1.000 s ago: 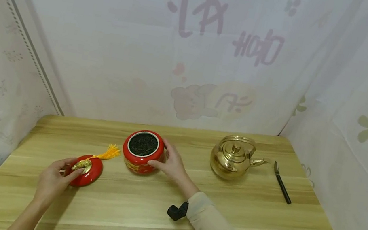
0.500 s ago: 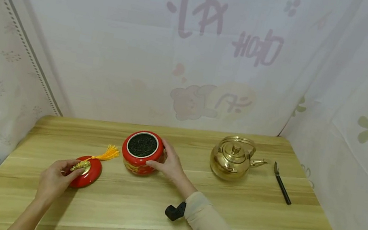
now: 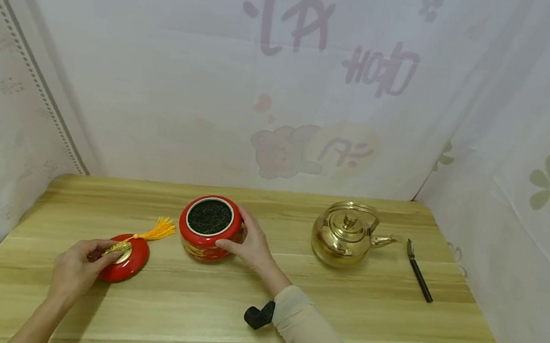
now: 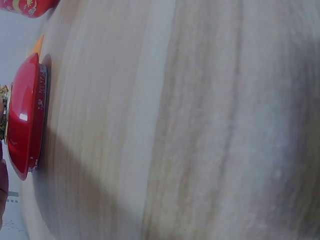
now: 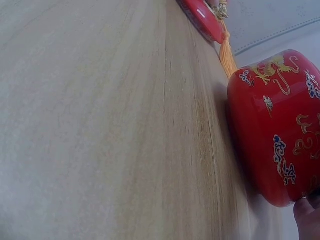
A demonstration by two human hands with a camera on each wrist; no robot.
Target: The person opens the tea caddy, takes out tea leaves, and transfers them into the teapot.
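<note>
A red jar [image 3: 208, 253] with gold and blue painted figures stands at the table's middle left, filled near the rim with dark dry tea leaves [image 3: 210, 216]. My right hand [image 3: 257, 248] grips its right side, thumb at the front and fingers behind. To the jar's left, the red lid [image 3: 133, 267] lies on the table with its rim down, as the left wrist view shows. My left hand [image 3: 76, 271] pinches the gold knob on top of this lid. From the knob a yellow tassel [image 3: 160, 229] trails toward the jar.
A shiny gold teapot [image 3: 343, 239] stands at the back right, spout pointing right. Beside the spout lies a slim black-handled tool [image 3: 420, 278] with a metal tip. White printed cloth [image 3: 185, 88] surrounds the wooden table [image 3: 204, 324] at the back and sides.
The head view has shifted slightly. Both hands keep their places on the lid's knob and the jar.
</note>
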